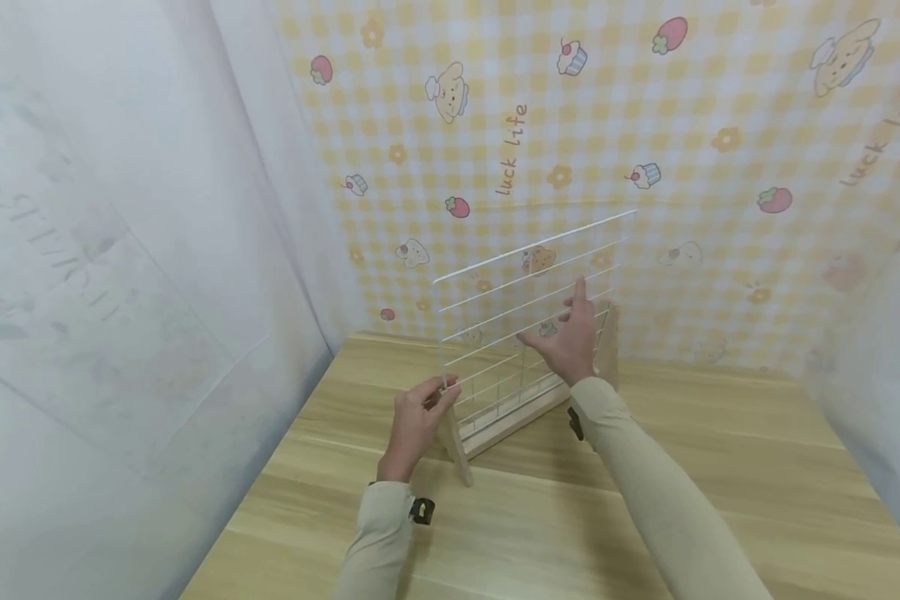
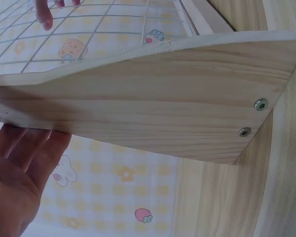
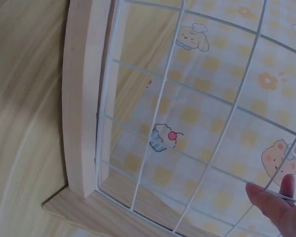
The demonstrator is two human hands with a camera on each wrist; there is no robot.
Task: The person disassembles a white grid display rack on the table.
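Both hands apparently touch the wire grid's edges.

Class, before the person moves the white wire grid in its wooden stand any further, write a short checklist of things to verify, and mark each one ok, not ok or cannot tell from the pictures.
1. Left hand has a grip on the stand's wooden foot: ok, fingers are on its near end.
2. Right hand steadies the wire grid: ok, straight fingers lie against the wires.
3. Grid seated in the wooden rail: ok at the corner that shows.
4. Foot screws in place: ok, two show.
5. Stand resting flat on the table: cannot tell.
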